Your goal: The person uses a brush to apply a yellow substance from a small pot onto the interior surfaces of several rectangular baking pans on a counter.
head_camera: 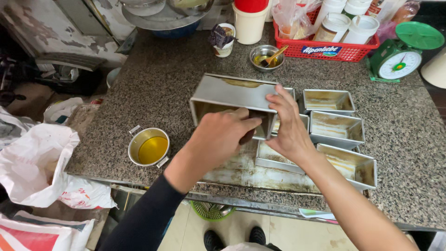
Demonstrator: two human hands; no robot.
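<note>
We tip a long metal loaf tin (pixel 232 100) on its side over the speckled stone surface (pixel 167 79), its open mouth turned toward us. Our right hand (pixel 290 128) steadies the tin's end, fingers (pixel 278 100) curled over the upper edge, while our left hand (pixel 218 139) reaches into the mouth, fingers closed around something dark that we cannot make out. Judging by the sheen, this looks like greasing: a small pot of yellow oil (pixel 149 148) stands just left of us, and four smaller tins (pixel 337 130) beside the right hand already show pale smears inside, so we judge them coated and the long tin in hand as the one left. All sit near a flat worn tray (pixel 251 169) at the surface's near edge. Farther back stand a red basket (pixel 334 49) of white jars, a green kitchen scale (pixel 402 58), a small steel bowl (pixel 265 56) with a brush and a cream-coloured tub (pixel 250 23). White plastic sacks (pixel 37 162) crowd the floor at left; the wall behind is peeling.
</note>
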